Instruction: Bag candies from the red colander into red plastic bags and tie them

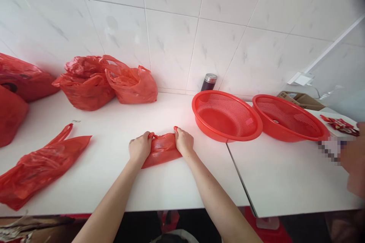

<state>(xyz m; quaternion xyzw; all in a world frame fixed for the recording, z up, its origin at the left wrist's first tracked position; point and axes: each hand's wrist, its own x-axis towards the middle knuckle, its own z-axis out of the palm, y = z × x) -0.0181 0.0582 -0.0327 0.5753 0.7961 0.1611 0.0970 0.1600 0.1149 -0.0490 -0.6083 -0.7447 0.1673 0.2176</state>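
Observation:
A small red plastic bag (163,151) lies on the white table in front of me, with something inside that I cannot make out. My left hand (140,147) is closed on its upper left corner, and a twist of red plastic pokes out above the fingers. At the upper right corner, my right hand (184,141) grips the bag too, thumb up. The bag's lower edge rests on the tabletop between my wrists. Left of my hands lies another red plastic bag (42,165), flattened, with one handle stretched toward the wall.
Filled red bags (85,87) stand along the tiled wall at the left. Two red plastic baskets (222,121) sit at the right, before a dark thermos (209,82). A cardboard box (309,101) is behind them. Another person's hand (353,152) shows at the right edge. A seam (242,180) divides the tables.

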